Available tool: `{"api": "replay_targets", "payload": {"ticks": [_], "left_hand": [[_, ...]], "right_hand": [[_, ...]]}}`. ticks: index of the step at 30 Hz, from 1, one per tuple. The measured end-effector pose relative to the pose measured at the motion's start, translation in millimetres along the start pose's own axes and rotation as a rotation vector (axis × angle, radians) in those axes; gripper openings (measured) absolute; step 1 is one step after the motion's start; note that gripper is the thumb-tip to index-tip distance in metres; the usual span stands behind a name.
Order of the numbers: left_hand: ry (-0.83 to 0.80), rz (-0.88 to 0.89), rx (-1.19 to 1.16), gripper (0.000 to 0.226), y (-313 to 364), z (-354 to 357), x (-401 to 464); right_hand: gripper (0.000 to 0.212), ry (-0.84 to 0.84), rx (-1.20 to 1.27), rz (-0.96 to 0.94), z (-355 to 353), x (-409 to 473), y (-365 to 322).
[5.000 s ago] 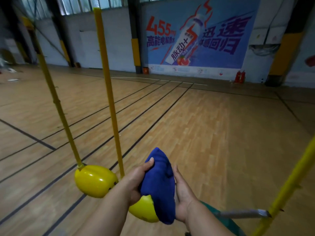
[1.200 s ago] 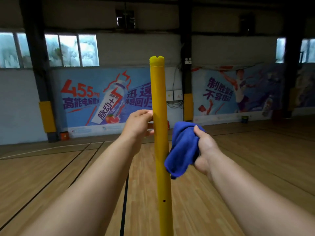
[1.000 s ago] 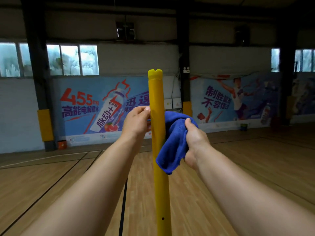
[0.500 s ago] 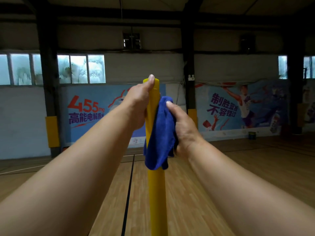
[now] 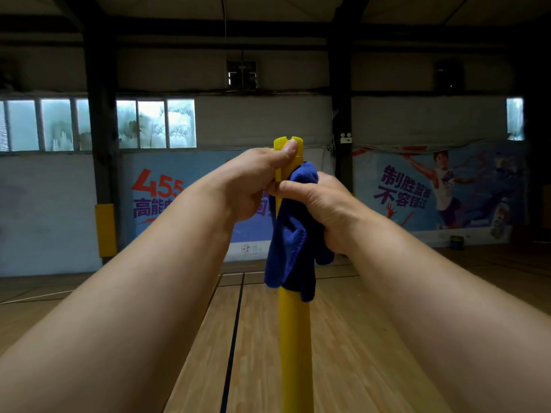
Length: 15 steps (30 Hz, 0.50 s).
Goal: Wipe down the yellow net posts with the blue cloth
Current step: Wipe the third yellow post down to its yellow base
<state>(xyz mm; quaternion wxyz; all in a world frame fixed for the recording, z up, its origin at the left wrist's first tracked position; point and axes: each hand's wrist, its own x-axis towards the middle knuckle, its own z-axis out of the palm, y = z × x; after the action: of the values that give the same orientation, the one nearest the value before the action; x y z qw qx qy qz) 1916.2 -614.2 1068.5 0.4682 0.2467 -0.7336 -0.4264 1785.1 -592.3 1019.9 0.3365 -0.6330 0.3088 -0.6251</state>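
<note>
Now the left hand (image 5: 253, 183) grips the yellow post (image 5: 295, 338), apparently, and the right hand (image 5: 322, 210) holds the blue cloth (image 5: 293, 251).

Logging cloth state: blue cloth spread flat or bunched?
Bunched: the blue cloth hangs crumpled around the yellow post, gripped by the right hand.

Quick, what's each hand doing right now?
Left hand: grips the yellow post just under its top.
Right hand: holds the blue cloth wrapped against the post.
</note>
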Motion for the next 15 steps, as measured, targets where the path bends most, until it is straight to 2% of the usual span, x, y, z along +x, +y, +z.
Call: {"api": "replay_targets", "payload": {"ticks": [6,9,15], "left_hand": [[0.016,0.047,-0.004,0.032,-3.8,-0.7,0.1],[0.043,0.057,-0.069,0.024,-11.7,4.2,-2.2],[0.039,0.083,-0.068,0.033,-15.3,1.8,-5.6]], "right_hand": [[0.021,0.125,-0.067,-0.047,11.5,-7.6,21.8],[0.032,0.158,-0.113,-0.003,14.4,-19.5,39.2],[0.043,0.186,-0.105,0.104,19.8,-42.0,66.4]]}}
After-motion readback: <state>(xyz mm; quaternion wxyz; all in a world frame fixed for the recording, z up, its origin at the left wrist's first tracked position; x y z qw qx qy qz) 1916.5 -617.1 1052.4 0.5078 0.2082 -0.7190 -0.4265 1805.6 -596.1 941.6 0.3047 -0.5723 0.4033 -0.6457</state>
